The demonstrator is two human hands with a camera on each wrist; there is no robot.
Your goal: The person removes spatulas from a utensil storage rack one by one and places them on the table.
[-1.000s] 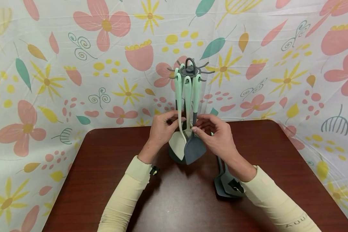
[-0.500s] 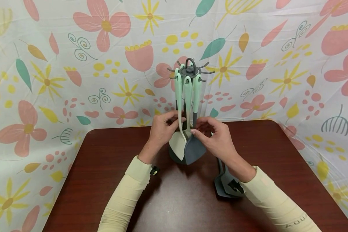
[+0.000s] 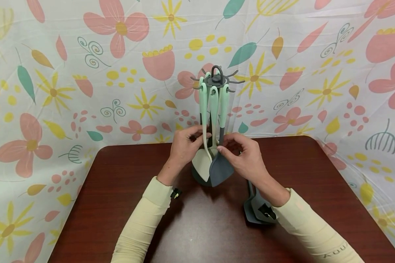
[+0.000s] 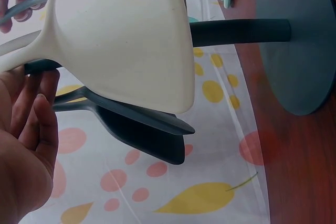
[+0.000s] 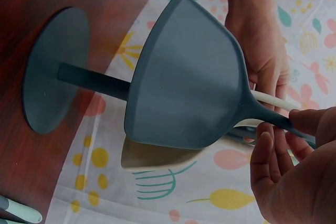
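Observation:
A dark grey utensil stand (image 3: 216, 78) with a hooked top stands on the table, hung with several green-handled utensils. My left hand (image 3: 185, 144) reaches in from the left and grips the stand's pole (image 4: 239, 32), beside the neck of a cream spatula (image 3: 201, 165). The exact finger contact is partly hidden. With thumb and fingers, my right hand (image 3: 247, 155) pinches the neck of a grey spatula (image 5: 189, 77), which hangs at the front right. Its blade faces the camera in the right wrist view. Two dark spatulas (image 4: 136, 124) hang behind the cream one in the left wrist view.
More grey utensils (image 3: 258, 210) lie on the dark red table (image 3: 135, 219), partly under my right forearm. The stand's round base (image 5: 55, 72) rests near the table's back. A flower-patterned cloth (image 3: 85, 91) hangs behind and at both sides.
My right thumb and fingers have shifted slightly left and down on the grey spatula's neck. My left hand and the stand stay in place.

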